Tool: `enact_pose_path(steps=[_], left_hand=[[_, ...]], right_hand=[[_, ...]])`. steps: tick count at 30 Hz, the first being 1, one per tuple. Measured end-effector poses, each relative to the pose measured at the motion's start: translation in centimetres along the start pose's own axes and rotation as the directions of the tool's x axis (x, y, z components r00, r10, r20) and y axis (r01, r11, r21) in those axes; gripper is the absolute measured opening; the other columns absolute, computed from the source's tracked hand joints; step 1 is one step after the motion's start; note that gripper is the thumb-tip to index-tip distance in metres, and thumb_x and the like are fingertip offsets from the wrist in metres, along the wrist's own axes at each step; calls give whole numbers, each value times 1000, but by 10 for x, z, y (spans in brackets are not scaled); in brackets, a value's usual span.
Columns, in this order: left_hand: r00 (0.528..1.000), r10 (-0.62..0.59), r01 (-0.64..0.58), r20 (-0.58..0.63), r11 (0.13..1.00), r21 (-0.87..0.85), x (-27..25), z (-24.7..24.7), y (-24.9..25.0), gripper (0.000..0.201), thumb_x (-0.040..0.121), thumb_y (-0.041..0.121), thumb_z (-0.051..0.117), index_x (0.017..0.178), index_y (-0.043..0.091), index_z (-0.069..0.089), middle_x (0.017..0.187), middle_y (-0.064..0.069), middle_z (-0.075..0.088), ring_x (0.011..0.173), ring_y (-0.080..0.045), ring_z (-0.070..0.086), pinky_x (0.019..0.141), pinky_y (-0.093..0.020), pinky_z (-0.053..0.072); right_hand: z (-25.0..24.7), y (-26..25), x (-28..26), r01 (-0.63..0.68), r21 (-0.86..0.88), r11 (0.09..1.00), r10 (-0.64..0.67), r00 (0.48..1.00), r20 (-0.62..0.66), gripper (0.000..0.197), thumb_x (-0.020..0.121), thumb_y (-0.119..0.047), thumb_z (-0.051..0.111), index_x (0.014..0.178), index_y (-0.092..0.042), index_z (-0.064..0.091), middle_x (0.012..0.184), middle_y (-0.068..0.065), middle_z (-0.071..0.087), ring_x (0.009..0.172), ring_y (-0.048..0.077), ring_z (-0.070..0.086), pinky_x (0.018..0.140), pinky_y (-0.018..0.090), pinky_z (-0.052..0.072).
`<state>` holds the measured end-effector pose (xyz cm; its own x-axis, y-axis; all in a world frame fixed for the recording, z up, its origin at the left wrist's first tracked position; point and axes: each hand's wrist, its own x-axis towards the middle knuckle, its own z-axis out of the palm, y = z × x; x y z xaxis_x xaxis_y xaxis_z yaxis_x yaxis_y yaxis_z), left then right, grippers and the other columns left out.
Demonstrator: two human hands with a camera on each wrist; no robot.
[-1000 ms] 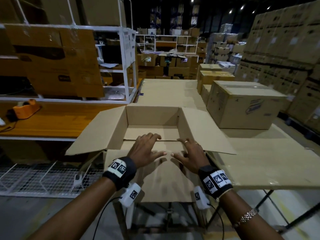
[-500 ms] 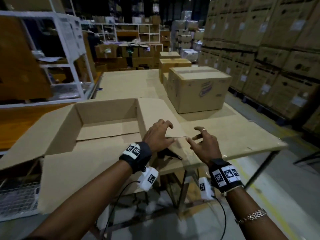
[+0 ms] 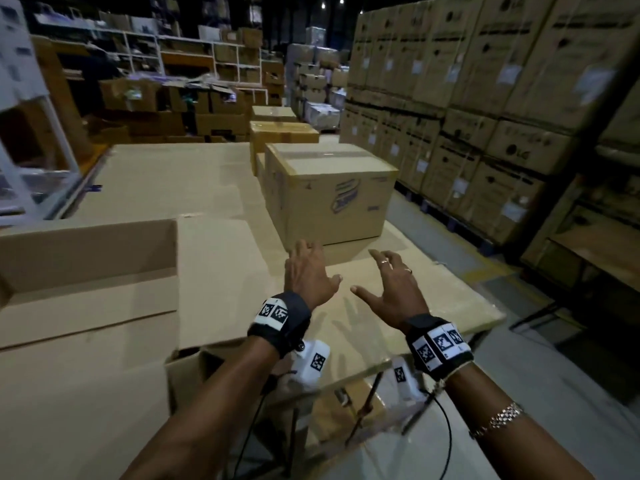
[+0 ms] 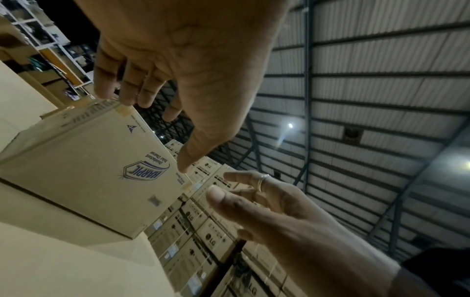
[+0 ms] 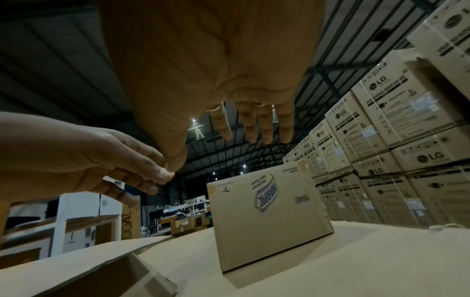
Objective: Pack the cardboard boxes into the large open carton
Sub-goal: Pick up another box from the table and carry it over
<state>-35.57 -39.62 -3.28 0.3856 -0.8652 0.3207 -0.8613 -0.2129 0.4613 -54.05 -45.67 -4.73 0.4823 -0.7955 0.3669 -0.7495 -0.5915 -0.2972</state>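
Note:
The large open carton (image 3: pixel 86 258) sits at the left of the table, flaps spread out, its right flap (image 3: pixel 221 278) lying flat. A taped cardboard box (image 3: pixel 329 195) with a blue Harpic logo stands further back, also seen as the box (image 4: pixel 84 172) and the box (image 5: pixel 267 217) in the wrist views. My left hand (image 3: pixel 308 271) and right hand (image 3: pixel 388 285) hover side by side above the table just short of that box, fingers spread, holding nothing. More taped boxes (image 3: pixel 282 136) stand behind it.
The table (image 3: pixel 450 299) is covered in cardboard sheet; its right edge drops to the floor aisle. Tall stacks of LG cartons (image 3: pixel 485 98) line the right side. White shelving (image 3: pixel 31 133) stands at left, and cluttered shelves fill the back.
My hands left the open carton's front flap and moved right and forward toward the Harpic box. The head view swung right, so the carton now lies at the left.

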Motion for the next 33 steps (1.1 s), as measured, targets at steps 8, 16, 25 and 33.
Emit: enact_pose_path(steps=[8,16,25,33], left_hand=[[991,-78,30,-112,927,-375,122,5,29,36,86,34,79,116,22,63,113,0,67,101,-25,66,87,-40,56],[985,-76,54,-152,988,-145,211,11,13,46,88,38,78,126,19,58,125,-7,59,112,-28,60,93,-39,50],[950,-264,272,-166,962,31,295,40,-1,62,88,56,73,132,17,53,131,-12,49,120,-32,52,99,-39,48],[827,-432,479,-359,877,48,339,71,-26,58,93,54,66,142,25,61,148,-21,43,132,-43,45,112,-48,37]], right_hand=[[-22,66,143,-166,226,960,138,982,131,71,83,-59,73,141,-24,52,125,2,65,104,18,65,88,38,56],[-9,129,271,-178,338,924,161,984,80,76,81,-60,74,140,-17,52,131,5,59,113,22,61,93,44,55],[24,189,396,-81,338,938,66,996,55,74,84,-57,73,143,-18,49,145,10,52,134,29,49,108,44,45],[61,237,473,-229,306,924,157,957,242,92,81,-74,61,154,-23,35,153,17,42,140,42,40,111,54,41]])
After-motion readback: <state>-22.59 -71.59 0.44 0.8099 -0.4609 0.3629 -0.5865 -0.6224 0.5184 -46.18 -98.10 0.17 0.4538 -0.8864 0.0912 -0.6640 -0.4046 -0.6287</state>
